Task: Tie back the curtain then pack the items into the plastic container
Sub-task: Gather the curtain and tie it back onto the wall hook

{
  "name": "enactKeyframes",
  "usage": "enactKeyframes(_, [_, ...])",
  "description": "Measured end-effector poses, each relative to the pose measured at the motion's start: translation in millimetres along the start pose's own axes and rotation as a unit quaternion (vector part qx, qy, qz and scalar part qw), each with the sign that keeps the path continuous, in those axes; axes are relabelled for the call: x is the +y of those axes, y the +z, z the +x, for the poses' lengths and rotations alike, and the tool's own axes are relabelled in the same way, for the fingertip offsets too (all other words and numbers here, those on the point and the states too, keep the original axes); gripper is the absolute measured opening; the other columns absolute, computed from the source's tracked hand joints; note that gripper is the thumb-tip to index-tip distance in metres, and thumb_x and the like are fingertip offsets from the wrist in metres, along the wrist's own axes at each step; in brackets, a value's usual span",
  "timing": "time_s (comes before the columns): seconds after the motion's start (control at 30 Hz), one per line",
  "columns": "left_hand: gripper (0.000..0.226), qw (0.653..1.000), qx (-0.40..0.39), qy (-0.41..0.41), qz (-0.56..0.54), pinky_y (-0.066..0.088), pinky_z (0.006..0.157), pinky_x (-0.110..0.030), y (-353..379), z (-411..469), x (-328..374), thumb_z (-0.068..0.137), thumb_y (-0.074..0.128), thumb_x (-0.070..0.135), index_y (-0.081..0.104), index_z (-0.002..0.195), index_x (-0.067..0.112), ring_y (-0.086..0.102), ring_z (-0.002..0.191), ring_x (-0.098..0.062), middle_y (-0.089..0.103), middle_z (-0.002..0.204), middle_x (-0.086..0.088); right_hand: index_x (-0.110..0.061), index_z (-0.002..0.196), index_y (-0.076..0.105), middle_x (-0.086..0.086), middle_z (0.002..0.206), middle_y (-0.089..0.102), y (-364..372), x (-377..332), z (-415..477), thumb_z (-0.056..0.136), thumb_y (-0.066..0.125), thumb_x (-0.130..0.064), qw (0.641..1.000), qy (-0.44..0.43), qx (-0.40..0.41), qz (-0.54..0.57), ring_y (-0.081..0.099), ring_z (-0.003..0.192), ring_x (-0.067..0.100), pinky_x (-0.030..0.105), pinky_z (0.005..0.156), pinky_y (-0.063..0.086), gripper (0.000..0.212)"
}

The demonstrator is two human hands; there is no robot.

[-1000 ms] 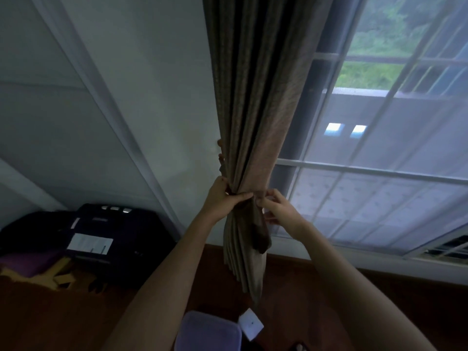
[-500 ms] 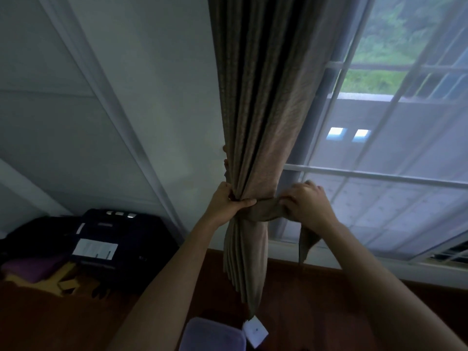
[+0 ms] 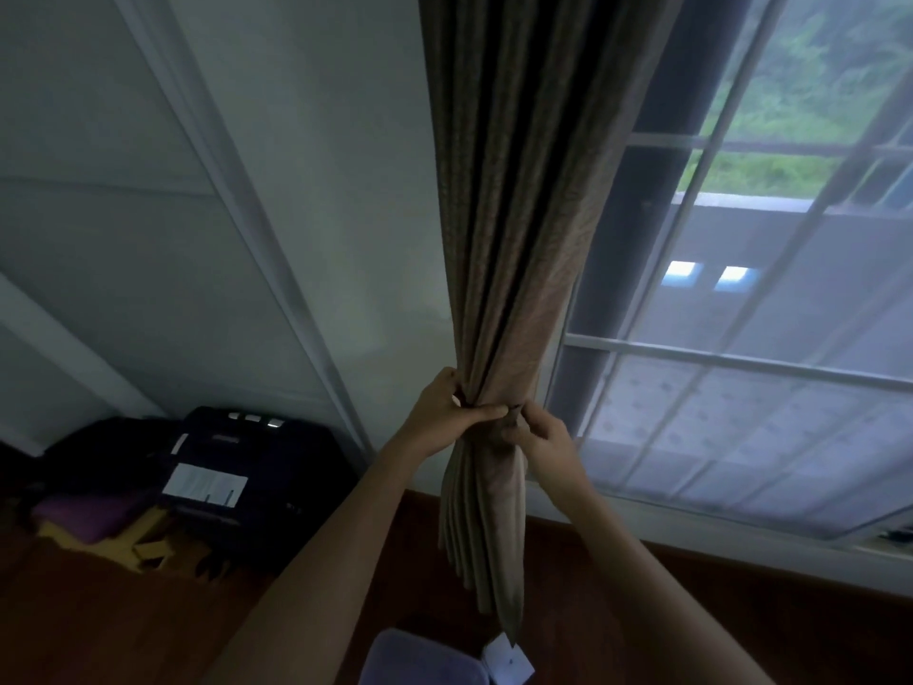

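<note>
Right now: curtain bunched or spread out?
Bunched. The curtain hangs in tight folds, pinched into a narrow waist where the left hand and right hand grip it.

The curtain (image 3: 514, 215) in the middle is showing thick, matt woven cloth. The floor (image 3: 99, 630) at lower left is looking like dark smooth wood, the lower window panes (image 3: 741, 427) like frosted glass.

Beside a barred window (image 3: 751, 368), a left hand (image 3: 444, 412) grips a gathered brown curtain (image 3: 514, 239) while the right hand (image 3: 541, 437) pinches fabric at its cinched waist.
</note>
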State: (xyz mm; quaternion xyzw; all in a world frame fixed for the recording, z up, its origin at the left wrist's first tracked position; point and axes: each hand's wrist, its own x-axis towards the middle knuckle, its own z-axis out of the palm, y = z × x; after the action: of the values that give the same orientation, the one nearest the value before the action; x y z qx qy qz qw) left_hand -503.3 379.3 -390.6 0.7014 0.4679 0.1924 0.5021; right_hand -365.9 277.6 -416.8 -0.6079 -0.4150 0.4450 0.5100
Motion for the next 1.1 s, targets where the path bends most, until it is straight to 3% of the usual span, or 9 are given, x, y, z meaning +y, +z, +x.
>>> enactKeyframes(0.1, [0.052, 0.997, -0.06, -0.029, -0.028, 0.046, 0.083, -0.026, -11.9, 12.4, -2.9, 0.061, 0.076, 0.038, 0.062, 0.107, 0.018, 0.058, 0.099, -0.013, 0.063, 0.105, 0.002, -0.022, 0.123, 0.057, -0.009, 0.109, 0.067, -0.9, -4.5, 9.0, 0.085, 0.065, -0.002, 0.998, -0.006, -0.059, 0.001, 0.062, 0.103, 0.003, 0.016, 0.081, 0.051, 0.044])
enactKeyframes(0.2, [0.012, 0.99, -0.075, -0.075, -0.097, 0.047, 0.078, -0.03, -18.6, 24.2, 5.0, 0.085, 0.054, 0.014, 0.064, 0.091, 0.014, 0.057, 0.091, -0.02, 0.063, 0.092, -0.005, -0.018, 0.126, 0.052, -0.003, 0.115, 0.065, 0.0, 0.2, 21.2, 0.076, 0.077, -0.006, 0.999, 0.009, -0.044, 0.007, 0.062, 0.107, 0.01, 0.021, 0.084, 0.053, 0.057])
enactKeyframes(0.37, [0.034, 0.995, -0.068, -0.018, -0.067, 0.057, 0.07, -0.03, -15.8, 40.2, 9.7, 0.094, 0.053, 0.006, 0.049, 0.11, 0.036, 0.063, 0.078, -0.019, 0.064, 0.09, -0.006, -0.025, 0.119, 0.057, -0.003, 0.114, 0.067, 3.2, 4.3, 39.2, 0.069, 0.082, -0.013, 1.0, -0.005, -0.017, -0.019, 0.062, 0.108, 0.013, 0.034, 0.092, 0.053, 0.057])
enactKeyframes(0.5, [0.03, 0.996, -0.044, 0.042, 0.072, 0.051, 0.066, -0.027, -19.2, 50.0, 8.9, 0.089, 0.06, 0.001, 0.054, 0.118, 0.0, 0.055, 0.086, -0.024, 0.051, 0.104, -0.017, -0.021, 0.115, 0.062, -0.002, 0.11, 0.07, -2.6, 5.8, 46.1, 0.075, 0.077, -0.004, 0.999, -0.009, -0.022, -0.026, 0.065, 0.104, 0.013, 0.035, 0.092, 0.055, 0.046])
enactKeyframes(0.6, [0.029, 0.981, -0.061, 0.084, 0.164, 0.046, 0.089, -0.035, -27.4, 59.8, 8.3, 0.083, 0.072, 0.007, 0.059, 0.108, 0.002, 0.05, 0.108, -0.03, 0.042, 0.118, -0.014, -0.019, 0.121, 0.06, -0.003, 0.112, 0.07, -7.0, 10.0, 48.2, 0.073, 0.079, -0.012, 0.999, 0.0, -0.024, -0.044, 0.065, 0.107, 0.013, 0.043, 0.096, 0.053, 0.052])
enactKeyframes(0.7, [0.058, 0.975, -0.042, 0.109, 0.188, 0.045, 0.1, -0.043, -32.3, 63.4, 5.0, 0.073, 0.081, 0.023, 0.055, 0.119, 0.0, 0.048, 0.118, -0.034, 0.041, 0.131, -0.018, -0.024, 0.129, 0.052, -0.008, 0.116, 0.067, 2.9, 11.6, 40.7, 0.069, 0.08, -0.037, 0.996, -0.006, 0.014, -0.084, 0.062, 0.11, 0.01, 0.036, 0.094, 0.053, 0.067])
enactKeyframes(0.8, [0.038, 0.955, -0.008, 0.174, 0.241, 0.05, 0.085, -0.049, -23.3, 61.0, 5.5, 0.079, 0.062, 0.044, 0.06, 0.105, 0.016, 0.056, 0.098, -0.038, 0.058, 0.114, -0.02, -0.029, 0.13, 0.042, -0.018, 0.117, 0.058, 16.6, 12.2, 27.0, 0.073, 0.08, -0.035, 0.989, -0.038, 0.105, -0.096, 0.056, 0.106, -0.003, 0.014, 0.085, 0.046, 0.069])
enactKeyframes(0.97, [0.024, 0.902, 0.006, 0.231, 0.364, 0.049, 0.07, -0.05, -15.5, 47.4, -1.7, 0.09, 0.048, 0.016, 0.057, 0.085, -0.005, 0.055, 0.079, -0.035, 0.06, 0.083, -0.022, -0.028, 0.131, 0.04, -0.012, 0.111, 0.061, 29.7, 23.6, 12.7, 0.08, 0.075, -0.032, 0.973, -0.011, 0.156, -0.168, 0.057, 0.097, 0.004, 0.022, 0.078, 0.047, 0.062])
enactKeyframes(1.1, [0.012, 0.887, 0.025, 0.266, 0.377, 0.049, 0.063, -0.047, -27.3, 42.9, 8.0, 0.079, 0.057, 0.013, 0.054, 0.071, 0.004, 0.055, 0.079, -0.035, 0.06, 0.079, -0.019, -0.025, 0.127, 0.04, -0.005, 0.106, 0.065, 31.3, 26.7, 15.5, 0.09, 0.063, -0.03, 0.956, -0.019, 0.171, -0.237, 0.064, 0.092, 0.012, 0.028, 0.075, 0.054, 0.044])
